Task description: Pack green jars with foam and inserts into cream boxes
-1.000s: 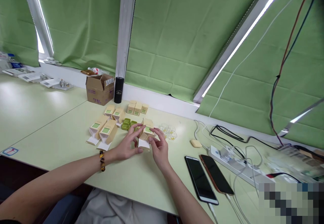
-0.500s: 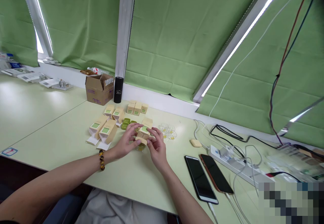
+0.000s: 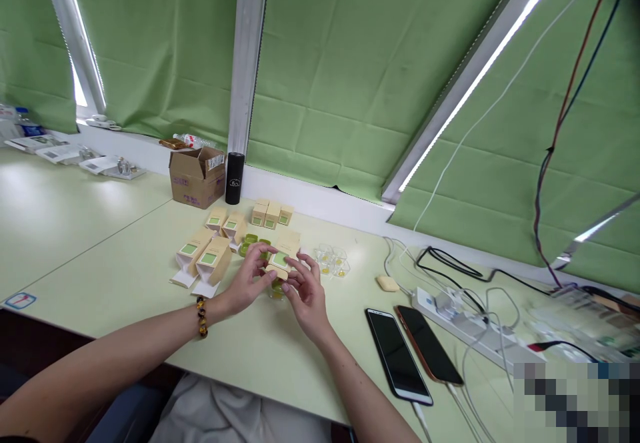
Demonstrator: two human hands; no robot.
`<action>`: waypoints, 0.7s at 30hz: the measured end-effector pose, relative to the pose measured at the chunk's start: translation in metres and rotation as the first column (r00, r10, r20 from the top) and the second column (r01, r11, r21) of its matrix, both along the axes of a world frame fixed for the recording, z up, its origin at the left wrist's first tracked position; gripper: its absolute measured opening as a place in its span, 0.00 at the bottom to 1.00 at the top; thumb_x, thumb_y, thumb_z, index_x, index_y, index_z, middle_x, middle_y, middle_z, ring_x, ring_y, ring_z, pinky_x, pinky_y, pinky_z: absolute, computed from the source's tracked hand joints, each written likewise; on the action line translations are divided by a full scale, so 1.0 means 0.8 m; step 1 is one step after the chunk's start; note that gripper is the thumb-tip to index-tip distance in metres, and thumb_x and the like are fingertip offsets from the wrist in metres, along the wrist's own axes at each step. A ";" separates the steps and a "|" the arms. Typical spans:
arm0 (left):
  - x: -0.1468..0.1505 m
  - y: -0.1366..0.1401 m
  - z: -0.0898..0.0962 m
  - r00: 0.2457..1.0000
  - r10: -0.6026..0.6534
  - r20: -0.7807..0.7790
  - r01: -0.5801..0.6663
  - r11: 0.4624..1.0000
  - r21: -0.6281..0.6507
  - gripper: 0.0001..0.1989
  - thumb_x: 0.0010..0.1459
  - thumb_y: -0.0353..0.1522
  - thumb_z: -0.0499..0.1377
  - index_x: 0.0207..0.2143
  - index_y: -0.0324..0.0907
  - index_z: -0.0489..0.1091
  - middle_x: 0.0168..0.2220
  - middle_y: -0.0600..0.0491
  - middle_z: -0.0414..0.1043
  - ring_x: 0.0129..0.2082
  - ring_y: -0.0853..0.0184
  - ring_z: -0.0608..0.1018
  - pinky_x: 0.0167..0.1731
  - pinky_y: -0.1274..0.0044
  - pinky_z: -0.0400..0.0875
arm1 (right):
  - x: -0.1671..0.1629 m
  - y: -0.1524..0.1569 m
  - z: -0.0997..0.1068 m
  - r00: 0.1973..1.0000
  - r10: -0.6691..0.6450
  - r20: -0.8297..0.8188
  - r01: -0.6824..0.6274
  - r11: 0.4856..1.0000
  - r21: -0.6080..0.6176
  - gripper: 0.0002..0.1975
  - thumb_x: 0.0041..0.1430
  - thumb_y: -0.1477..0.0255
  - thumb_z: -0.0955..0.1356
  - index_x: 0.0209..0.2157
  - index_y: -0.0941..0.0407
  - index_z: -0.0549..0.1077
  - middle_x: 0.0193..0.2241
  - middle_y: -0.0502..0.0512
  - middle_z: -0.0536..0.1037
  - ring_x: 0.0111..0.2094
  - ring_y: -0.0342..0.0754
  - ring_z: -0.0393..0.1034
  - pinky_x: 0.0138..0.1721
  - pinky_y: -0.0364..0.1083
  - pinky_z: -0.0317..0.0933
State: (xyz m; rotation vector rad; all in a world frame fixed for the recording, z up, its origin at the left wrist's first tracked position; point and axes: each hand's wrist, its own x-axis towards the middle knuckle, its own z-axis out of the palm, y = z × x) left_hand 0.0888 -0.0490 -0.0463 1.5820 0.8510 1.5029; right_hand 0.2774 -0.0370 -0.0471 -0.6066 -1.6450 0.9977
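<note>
Between my two hands is a small tan cardboard box (image 3: 287, 243) with a green label, its end facing me. My left hand (image 3: 251, 277) grips its left side, with the thumb on the end flap. My right hand (image 3: 306, 289) closes on its right side, fingers on the label and thumb beneath the flap. Just below the box sits a small clear container with something green-yellow inside (image 3: 277, 289), partly covered by my hands. Behind my left fingers are several green lids (image 3: 249, 241). Several clear containers with yellow contents (image 3: 331, 260) stand right of my right hand.
Open tan boxes (image 3: 214, 260) lie to the left, and more small boxes (image 3: 271, 213) stand at the back. A brown carton (image 3: 197, 177) and black tumbler (image 3: 234, 178) are behind. On the right lie two phones (image 3: 397, 355), a power strip (image 3: 465, 326) and loose cables.
The box's end flap has folded over toward the opening, which showed before. My right fingers have moved left onto the label, and the thumb has shifted left under the flap.
</note>
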 end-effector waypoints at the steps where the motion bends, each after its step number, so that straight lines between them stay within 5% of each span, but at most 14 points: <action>1: 0.000 0.000 0.000 1.000 0.002 0.005 -0.002 1.000 0.001 0.20 0.67 0.42 0.62 0.57 0.48 0.66 0.59 0.45 0.58 0.44 0.65 0.74 0.42 0.73 0.75 | -0.001 0.000 0.000 1.000 0.000 -0.001 0.000 1.000 0.001 0.21 0.67 0.62 0.72 0.60 0.43 0.74 0.64 0.58 0.55 0.41 0.43 0.75 0.51 0.52 0.77; 12: 0.001 -0.002 0.000 0.999 0.026 -0.019 -0.025 0.999 0.021 0.18 0.68 0.42 0.61 0.57 0.48 0.65 0.58 0.46 0.57 0.48 0.62 0.74 0.47 0.69 0.75 | -0.002 -0.002 -0.001 1.000 -0.018 -0.004 0.018 1.000 0.008 0.20 0.67 0.62 0.72 0.60 0.42 0.75 0.64 0.57 0.56 0.40 0.43 0.74 0.50 0.53 0.77; 21: -0.001 -0.005 0.002 0.987 0.091 -0.130 -0.068 0.982 0.177 0.20 0.68 0.41 0.62 0.59 0.49 0.66 0.62 0.43 0.54 0.53 0.58 0.73 0.48 0.66 0.78 | -0.001 -0.003 0.000 0.997 -0.077 -0.003 0.077 0.994 0.072 0.19 0.68 0.64 0.72 0.59 0.43 0.76 0.64 0.59 0.57 0.42 0.45 0.75 0.51 0.54 0.77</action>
